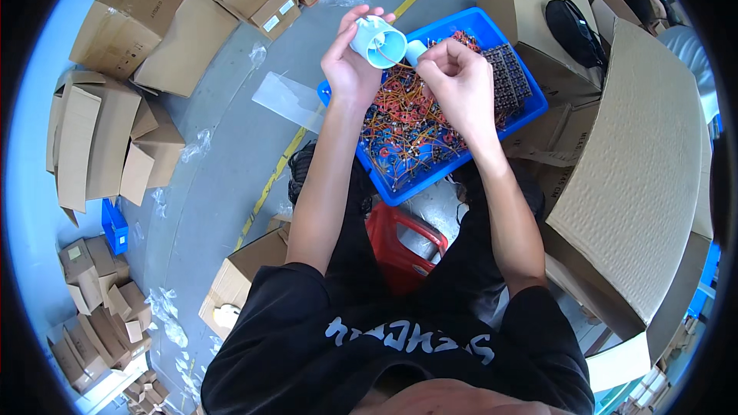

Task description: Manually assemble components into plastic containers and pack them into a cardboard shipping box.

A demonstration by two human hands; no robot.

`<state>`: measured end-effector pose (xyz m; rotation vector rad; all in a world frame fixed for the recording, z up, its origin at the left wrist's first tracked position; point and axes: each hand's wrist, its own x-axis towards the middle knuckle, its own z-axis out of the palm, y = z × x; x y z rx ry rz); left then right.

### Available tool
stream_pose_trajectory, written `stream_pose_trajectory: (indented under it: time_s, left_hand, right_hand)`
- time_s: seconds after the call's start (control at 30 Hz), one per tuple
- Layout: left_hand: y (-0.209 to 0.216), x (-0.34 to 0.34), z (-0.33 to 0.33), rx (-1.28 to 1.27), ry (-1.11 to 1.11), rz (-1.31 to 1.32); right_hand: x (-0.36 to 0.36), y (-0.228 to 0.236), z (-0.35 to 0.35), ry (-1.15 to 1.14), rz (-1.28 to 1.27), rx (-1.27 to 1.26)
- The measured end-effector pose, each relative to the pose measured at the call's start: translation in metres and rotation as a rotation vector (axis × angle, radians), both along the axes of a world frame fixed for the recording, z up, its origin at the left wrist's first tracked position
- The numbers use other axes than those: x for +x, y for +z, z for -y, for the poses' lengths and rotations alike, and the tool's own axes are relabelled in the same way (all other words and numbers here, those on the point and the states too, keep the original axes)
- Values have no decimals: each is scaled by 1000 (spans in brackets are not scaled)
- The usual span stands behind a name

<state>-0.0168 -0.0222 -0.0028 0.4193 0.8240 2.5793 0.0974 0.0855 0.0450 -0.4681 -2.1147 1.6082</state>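
My left hand [350,77] is wrapped round a pale blue hollow cup-shaped housing [377,40], its open end tilted toward my right hand. A thin wire shows at the mouth of the housing and runs to the right. Beside it, my right hand [465,96] pinches a small pale blue cylindrical piece [415,51] between thumb and fingers. The two pieces are close but apart. Below both hands stands a blue plastic bin [532,114] holding many small red and dark parts with orange wires [407,134]. Dark gridded blocks [509,77] lie at its right side.
A large open cardboard box [626,177] stands close on my right, with a black pouch [573,31] on a box beyond. Between my legs is a red plastic object [388,242]. A clear plastic sheet [286,100] lies left of the bin; more cartons [100,138] line the far left.
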Motion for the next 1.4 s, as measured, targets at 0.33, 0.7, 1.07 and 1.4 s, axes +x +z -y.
stream_pose_trajectory:
  time_s: [0.33, 0.7, 1.07, 1.4]
  left_hand:
    - [-1, 1, -5, 56, -70, 200]
    - [2, 14, -16, -33, -221, 72]
    - [1, 11, -12, -166, -174, 138]
    - [-11, 7, -13, -216, -51, 184]
  right_hand:
    - [-3, -2, -1, -20, -14, 22]
    - [-18, -17, 3, -102, -171, -11]
    - [-13, -17, -9, 50, -165, 105]
    - [-18, -19, -6, 8, -210, 310]
